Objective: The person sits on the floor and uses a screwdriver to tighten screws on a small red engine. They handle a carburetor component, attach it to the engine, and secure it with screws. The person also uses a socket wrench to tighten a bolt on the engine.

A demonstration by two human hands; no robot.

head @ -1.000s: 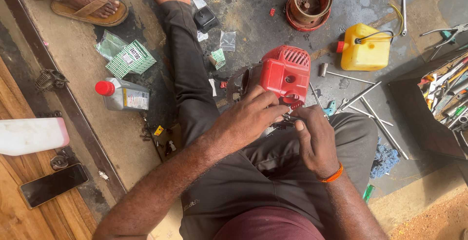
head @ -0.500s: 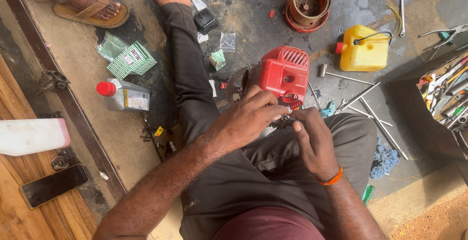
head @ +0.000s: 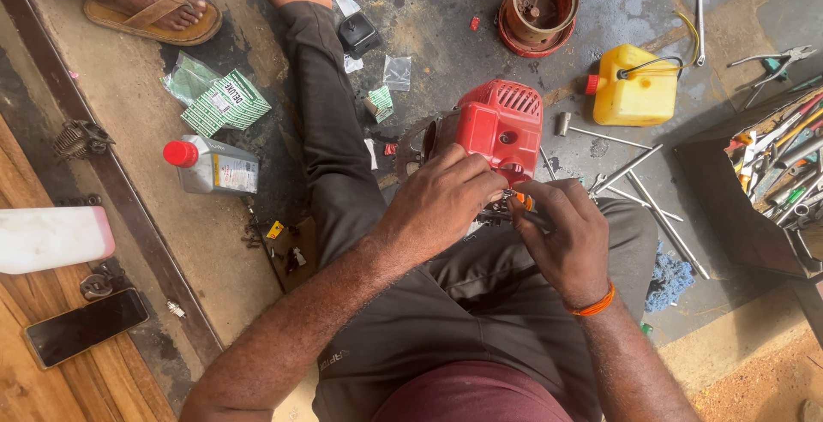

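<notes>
Gripping a small metal part [head: 514,203] between both hands, left hand [head: 441,203] and right hand [head: 566,238] pinched on it, just beside the red engine housing [head: 497,126] above the lap; yellow fuel can [head: 630,88] well apart.

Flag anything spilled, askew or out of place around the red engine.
Dark oily stains cover the floor by the red engine. Metal rods lie scattered and crossed beside it, and torn packets are loose nearby. The grey oil bottle lies on its side, capped. Both hands, left and right, work at the engine's base.
</notes>
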